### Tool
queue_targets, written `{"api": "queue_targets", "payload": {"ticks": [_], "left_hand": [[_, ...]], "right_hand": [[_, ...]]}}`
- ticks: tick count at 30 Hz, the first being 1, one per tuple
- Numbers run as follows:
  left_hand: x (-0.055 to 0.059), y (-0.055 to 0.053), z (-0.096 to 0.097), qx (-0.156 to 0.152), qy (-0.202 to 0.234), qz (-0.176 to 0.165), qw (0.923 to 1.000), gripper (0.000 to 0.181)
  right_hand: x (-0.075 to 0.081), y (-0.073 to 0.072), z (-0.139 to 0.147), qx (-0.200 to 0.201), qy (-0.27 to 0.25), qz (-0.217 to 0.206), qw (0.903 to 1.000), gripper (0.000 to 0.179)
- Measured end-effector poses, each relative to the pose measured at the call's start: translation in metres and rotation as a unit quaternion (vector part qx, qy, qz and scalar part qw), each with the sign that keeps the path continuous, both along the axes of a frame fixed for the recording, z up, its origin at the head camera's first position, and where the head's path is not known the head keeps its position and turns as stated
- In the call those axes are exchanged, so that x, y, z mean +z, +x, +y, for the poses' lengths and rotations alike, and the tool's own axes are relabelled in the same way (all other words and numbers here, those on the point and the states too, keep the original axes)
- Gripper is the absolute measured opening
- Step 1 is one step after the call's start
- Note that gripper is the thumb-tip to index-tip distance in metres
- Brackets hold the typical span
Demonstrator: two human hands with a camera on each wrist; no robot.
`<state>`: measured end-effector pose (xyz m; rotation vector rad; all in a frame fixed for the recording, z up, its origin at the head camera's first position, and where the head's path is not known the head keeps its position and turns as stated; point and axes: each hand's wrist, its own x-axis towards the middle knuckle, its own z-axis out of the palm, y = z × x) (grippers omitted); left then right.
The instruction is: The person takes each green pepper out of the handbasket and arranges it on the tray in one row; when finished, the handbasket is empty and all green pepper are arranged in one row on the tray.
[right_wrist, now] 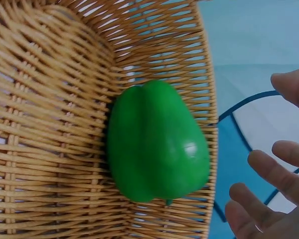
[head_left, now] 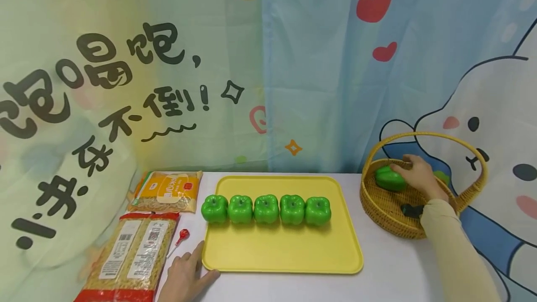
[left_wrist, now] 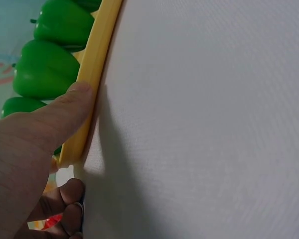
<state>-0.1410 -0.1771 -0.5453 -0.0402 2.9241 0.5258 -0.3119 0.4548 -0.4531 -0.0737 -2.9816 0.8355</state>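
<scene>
My right hand (head_left: 421, 180) reaches over the wicker basket (head_left: 373, 206) with nothing in its grasp. A green bell pepper (right_wrist: 157, 142) lies on its side against the basket wall. In the right wrist view, the spread fingers (right_wrist: 274, 174) stand apart from the pepper. On the yellow tray (head_left: 281, 253), several more green bell peppers (head_left: 266, 209) form a row, stems up. My left hand (head_left: 184, 274) is at the tray's near left corner. Its thumb (left_wrist: 72, 102) touches the rim in the left wrist view, and the other fingers sit loosely bent beside the corner.
Left of the tray lie an orange food packet (head_left: 169, 192), a larger red-edged pack (head_left: 130, 250) and a red lollipop (head_left: 183, 234). The basket's tall handle (head_left: 423, 134) arches above my right hand. A printed curtain (head_left: 310, 69) hangs behind the white table (head_left: 390, 264).
</scene>
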Motion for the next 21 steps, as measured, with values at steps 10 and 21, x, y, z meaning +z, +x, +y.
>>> {"api": "queue_targets", "payload": {"ticks": [10,21], "left_hand": [[0.0,-0.002,0.002,0.01,-0.004,-0.031,0.9995,0.098],[0.002,-0.002,0.001,0.007,-0.002,-0.017,0.9998,0.097]], "right_hand": [[-0.024,-0.009,0.011,0.018,0.029,-0.055,0.9979,0.092],[-0.037,-0.017,0.012,0.02,0.046,-0.027,0.9984,0.087]]}}
